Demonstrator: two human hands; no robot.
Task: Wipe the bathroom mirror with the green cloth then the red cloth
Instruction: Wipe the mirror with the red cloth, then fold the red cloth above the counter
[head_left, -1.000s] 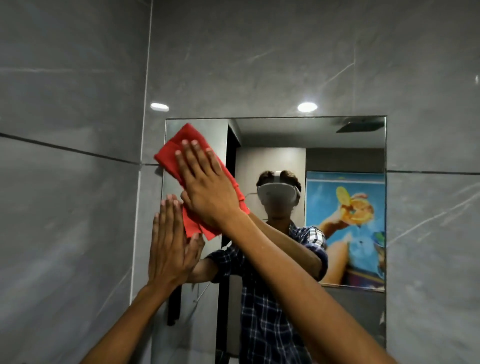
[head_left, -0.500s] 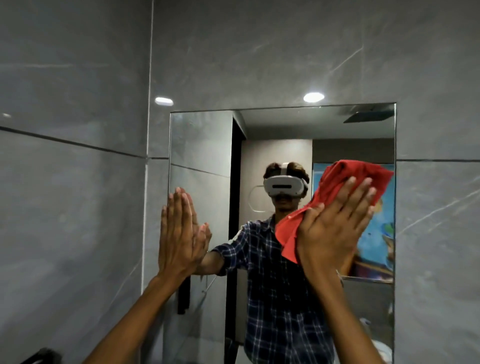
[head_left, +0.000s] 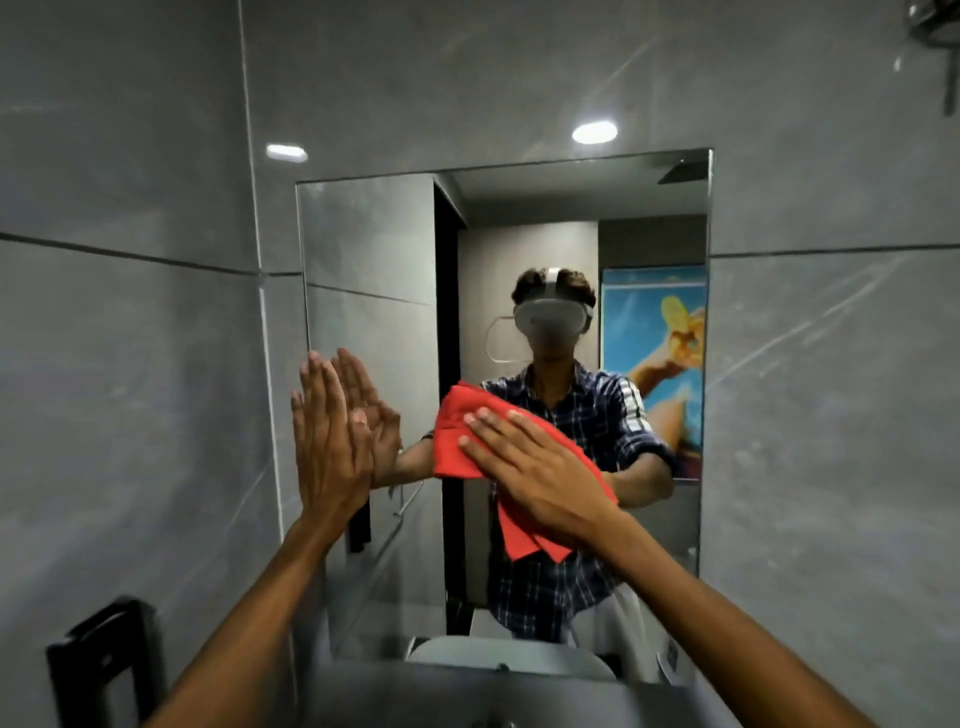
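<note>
Red cloth (head_left: 470, 441) has swept back to mid-mirror (head_left: 519, 218), lower now. Our right hand (head_left: 540, 478) presses it, fingers spread; our left hand (head_left: 330, 447) braces flat, fingers together.

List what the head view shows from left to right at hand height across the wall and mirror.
Black wall fixture → left hand flat on the mirror's left edge → red cloth → right hand pressing the cloth on the mirror → reflected blue poster → grey tiled wall.
</note>
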